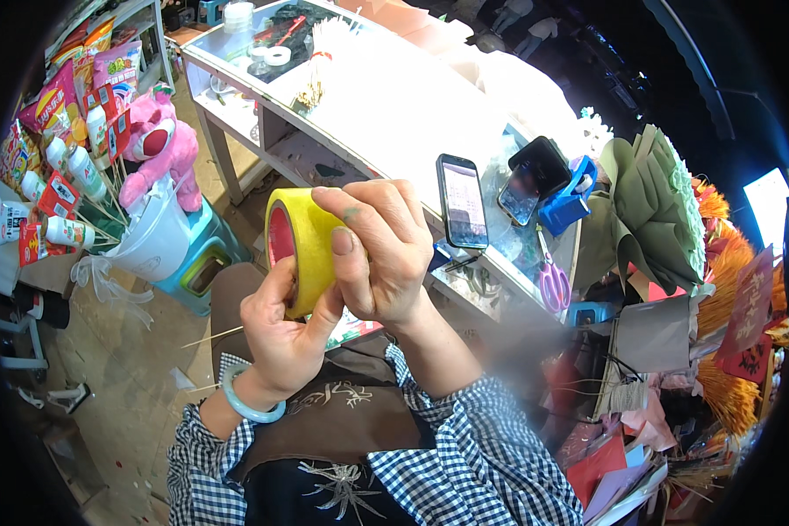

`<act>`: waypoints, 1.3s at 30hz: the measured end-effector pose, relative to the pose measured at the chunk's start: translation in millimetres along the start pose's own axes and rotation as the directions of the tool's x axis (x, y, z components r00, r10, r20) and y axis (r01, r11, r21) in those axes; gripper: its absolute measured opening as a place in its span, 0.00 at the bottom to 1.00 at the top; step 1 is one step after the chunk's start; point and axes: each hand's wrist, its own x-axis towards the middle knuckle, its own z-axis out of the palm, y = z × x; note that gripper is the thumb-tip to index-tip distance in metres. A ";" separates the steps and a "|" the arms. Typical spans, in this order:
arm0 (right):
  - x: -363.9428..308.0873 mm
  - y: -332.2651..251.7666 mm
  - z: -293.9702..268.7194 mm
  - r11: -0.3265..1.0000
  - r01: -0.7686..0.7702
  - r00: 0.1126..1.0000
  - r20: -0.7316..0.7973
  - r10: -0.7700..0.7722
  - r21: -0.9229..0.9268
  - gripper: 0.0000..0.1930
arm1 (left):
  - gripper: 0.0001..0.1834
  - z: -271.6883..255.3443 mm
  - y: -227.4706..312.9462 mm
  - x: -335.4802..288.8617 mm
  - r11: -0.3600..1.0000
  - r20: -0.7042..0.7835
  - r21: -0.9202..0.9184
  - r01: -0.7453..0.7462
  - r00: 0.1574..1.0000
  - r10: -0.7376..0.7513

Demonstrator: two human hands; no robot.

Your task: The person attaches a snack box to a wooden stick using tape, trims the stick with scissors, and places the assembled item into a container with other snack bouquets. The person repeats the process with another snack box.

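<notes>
A wide roll of yellow packing tape [316, 254] with a pink-red core is held up above my lap. My left hand [285, 337] grips its lower edge, with the thumb on the outside and the fingers reaching to the core. Curled against the tape's outer face is my right hand [381, 250], its index fingertip at the top and its thumb on the side. Whether it pinches a loose tape end cannot be made out. Two thin wooden sticks [212, 337] poke out beside my left forearm. My brown apron [351, 421] lies behind my wrists.
The brightly lit worktable [368, 114] stands ahead, with a phone [463, 202], a second dark phone [519, 200], a blue tape dispenser [570, 197] and purple-handled scissors [552, 282]. Left, a white bucket [153, 232] holds snacks on sticks. A green wrapped bouquet [644, 206] stands right.
</notes>
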 end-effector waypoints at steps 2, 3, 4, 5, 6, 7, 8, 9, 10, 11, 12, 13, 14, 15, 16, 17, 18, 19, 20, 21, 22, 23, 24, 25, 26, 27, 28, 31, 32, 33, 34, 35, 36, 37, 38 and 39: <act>-2.0 -2.7 -1.7 0.999 -0.033 0.999 0.008 0.033 -0.021 0.13 | 0.15 -1.8 -0.3 0.8 1.000 0.026 0.025 -0.014 1.000 0.013; -3.4 -3.8 -3.3 0.998 -0.054 0.998 0.016 0.054 -0.033 0.13 | 0.14 -2.2 -0.4 0.9 0.999 0.035 0.028 -0.026 0.999 0.025; -5.1 -5.3 -3.4 0.997 -0.069 0.998 0.007 0.070 -0.023 0.13 | 0.14 -2.0 -0.7 0.7 1.000 0.031 0.019 -0.009 0.999 0.009; -6.7 -6.6 -2.5 0.995 -0.094 0.996 -0.002 0.094 -0.012 0.12 | 0.14 -1.2 -1.0 0.7 1.000 0.023 0.002 0.000 1.000 0.000; -8.0 -7.1 -2.6 0.992 -0.130 0.992 0.002 0.130 -0.004 0.12 | 0.14 -0.4 -1.2 0.9 1.000 0.015 -0.015 0.007 1.000 -0.007; -9.3 -7.2 -3.1 0.993 -0.122 0.993 -0.001 0.122 -0.004 0.12 | 0.14 0.3 -1.3 1.3 1.000 0.011 -0.008 -0.001 1.000 0.001; -10.3 -7.0 -3.3 0.992 -0.126 0.992 0.009 0.127 -0.007 0.12 | 0.14 1.0 -1.0 1.7 1.000 0.007 0.000 -0.009 1.000 0.009; -11.1 -6.8 -3.2 0.991 -0.132 0.991 0.020 0.132 -0.009 0.12 | 0.14 1.5 -0.6 2.2 1.000 -0.001 0.009 -0.019 1.000 0.019; -11.4 -5.9 -2.2 0.993 -0.113 0.994 -0.004 0.113 -0.025 0.11 | 0.14 1.7 0.3 2.6 1.000 -0.006 -0.002 -0.002 1.000 0.002; -11.3 -4.9 -0.5 0.995 -0.094 0.995 -0.027 0.093 -0.040 0.10 | 0.14 1.8 1.6 2.7 1.000 -0.014 -0.012 0.011 1.000 -0.011; -10.9 -3.9 1.0 0.996 -0.075 0.996 -0.056 0.072 -0.053 0.10 | 0.14 1.6 3.2 3.1 0.999 -0.022 -0.022 0.024 0.999 -0.024; -10.4 -3.2 2.2 0.997 -0.060 0.997 -0.053 0.058 -0.042 0.10 | 0.14 -0.3 4.7 4.4 1.000 -0.004 -0.004 0.015 1.000 -0.015; -9.8 -3.1 2.6 0.999 -0.044 0.998 -0.056 0.042 -0.027 0.11 | 0.14 -3.5 6.4 6.5 1.000 0.013 0.014 0.005 1.000 -0.005; -8.8 -2.8 3.5 0.999 -0.035 0.998 -0.052 0.034 -0.011 0.11 | 0.14 -6.0 8.2 8.2 0.999 0.030 0.031 -0.005 1.000 0.004; -8.5 -4.3 1.9 0.999 -0.024 0.999 -0.033 0.022 -0.046 0.12 | 0.14 -7.7 10.0 9.2 1.000 0.054 0.024 0.007 0.999 -0.008; -7.4 -4.9 1.1 0.996 -0.007 1.000 -0.015 0.006 -0.087 0.11 | 0.14 -9.5 11.9 10.0 1.000 0.078 0.017 0.020 0.997 -0.021; -6.1 -5.9 0.1 0.992 0.014 1.000 -0.004 -0.014 -0.123 0.11 | 0.14 -10.0 12.9 11.0 0.999 0.097 0.004 0.033 0.995 -0.034; -4.5 -6.8 -0.5 0.987 0.035 0.999 0.008 -0.034 -0.159 0.10 | 0.14 -8.4 12.8 11.8 0.995 0.102 -0.068 0.072 0.993 -0.065; -3.4 -8.9 -2.0 0.988 0.051 0.998 0.036 -0.047 -0.143 0.09 | 0.14 -6.5 12.4 12.1 0.983 0.103 -0.146 0.110 0.990 -0.096; -2.1 -11.2 -3.2 0.990 0.067 0.996 0.063 -0.059 -0.127 0.08 | 0.14 -5.1 12.3 12.2 0.959 0.116 -0.232 0.164 0.983 -0.140; -0.1 -11.9 -0.9 0.994 0.080 0.995 0.070 -0.075 -0.072 0.08 | 0.14 -8.9 12.7 13.7 0.937 0.211 -0.249 0.245 0.958 -0.194; 1.7 -12.9 0.2 0.994 0.092 0.992 0.089 -0.087 -0.053 0.08 | 0.14 -10.0 12.6 14.1 0.964 0.227 -0.151 0.219 0.957 -0.182; 3.0 -13.8 -2.0 0.996 0.073 0.992 0.108 -0.067 -0.047 0.08 | 0.14 -11.0 12.2 14.3 0.978 0.245 -0.068 0.196 0.954 -0.174; 3.7 -15.2 -4.2 0.997 0.051 0.990 0.136 -0.044 -0.050 0.08 | 0.13 -12.4 11.8 14.4 0.985 0.264 0.016 0.170 0.950 -0.168; 4.0 -16.4 -5.2 0.997 0.048 0.990 0.137 -0.040 -0.058 0.08 | 0.13 -18.6 12.8 15.3 0.986 0.364 0.162 0.030 0.927 -0.088; 4.1 -17.4 -6.1 0.997 0.045 0.990 0.138 -0.035 -0.066 0.08 | 0.13 -19.0 12.5 14.3 0.984 0.375 0.175 0.036 0.921 -0.101; 4.2 -18.0 -6.7 0.997 0.037 0.989 0.147 -0.026 -0.073 0.07 | 0.13 -19.1 12.4 13.1 0.983 0.383 0.177 0.041 0.918 -0.107; 2.7 -20.1 -7.7 0.995 0.044 0.992 0.121 -0.034 -0.085 0.07 | 0.13 -16.2 11.6 10.2 0.989 0.370 0.133 0.069 0.922 -0.114; 2.3 -20.3 -6.7 0.996 0.047 0.994 0.104 -0.039 -0.075 0.07 | 0.13 -15.2 11.6 9.7 0.991 0.359 0.110 0.079 0.926 -0.114; 2.0 -20.5 -5.6 0.997 0.048 0.996 0.077 -0.044 -0.059 0.07 | 0.13 -14.7 12.1 9.3 0.990 0.353 0.113 0.081 0.928 -0.117; 1.7 -20.8 -5.3 0.998 0.050 0.998 0.050 -0.048 -0.043 0.07 | 0.13 -14.3 12.7 8.8 0.990 0.347 0.117 0.083 0.930 -0.119; 1.7 -20.9 -5.0 0.998 0.040 0.997 0.062 -0.036 -0.055 0.07 | 0.14 -13.8 13.3 8.5 0.990 0.338 0.115 0.081 0.934 -0.115; 1.7 -21.2 -5.8 0.997 0.030 0.997 0.075 -0.025 -0.068 0.07 | 0.14 -12.9 13.3 8.7 0.989 0.326 0.119 0.082 0.938 -0.117; 1.8 -21.4 -6.4 0.997 0.030 0.998 0.066 -0.025 -0.068 0.08 | 0.15 -12.3 13.3 8.9 0.990 0.311 0.117 0.079 0.944 -0.112; 2.7 -20.6 -5.6 0.997 0.032 0.997 0.067 -0.027 -0.074 0.08 | 0.15 -12.0 13.5 9.1 0.991 0.295 0.114 0.076 0.950 -0.107; 3.4 -20.1 -5.5 0.997 0.043 0.998 0.048 -0.040 -0.067 0.08 | 0.16 -12.3 13.7 9.3 0.989 0.302 0.137 0.058 0.948 -0.098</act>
